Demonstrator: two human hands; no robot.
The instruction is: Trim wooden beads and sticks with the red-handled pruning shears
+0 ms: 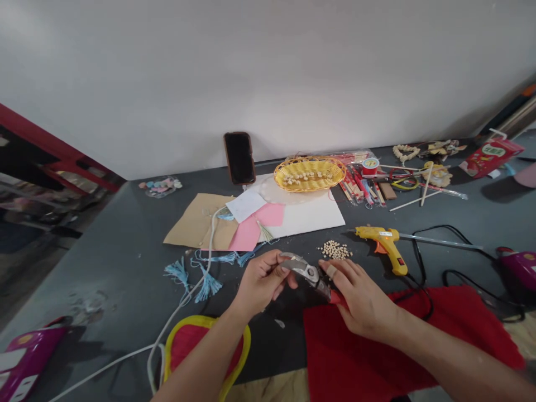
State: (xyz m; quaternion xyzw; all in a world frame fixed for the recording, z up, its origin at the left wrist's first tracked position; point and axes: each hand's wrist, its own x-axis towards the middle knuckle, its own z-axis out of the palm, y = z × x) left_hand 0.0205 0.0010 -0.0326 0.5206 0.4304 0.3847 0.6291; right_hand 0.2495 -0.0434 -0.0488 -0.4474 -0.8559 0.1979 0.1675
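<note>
Metal pruning shears (309, 272) with red handles are held over the dark tabletop. My right hand (360, 298) is wrapped round their handles, and a band circles one finger. At the blade end, the fingers of my left hand (264, 281) are pinched together; whatever they hold there is too small to make out. Just beyond the shears lies a small pile of pale beads (335, 249). A red cloth (452, 329) lies beneath my right forearm. Under my left forearm is a red piece with a yellow border (245, 340).
A yellow glue gun (387, 243) with its cord lies right of the beads. Behind are a yellow basket (310, 174), papers (196, 220) and a phone (239, 158) against the wall. Blue tassels (208, 286) and a white cable (184, 298) lie left; a red carton (492, 157) stands right.
</note>
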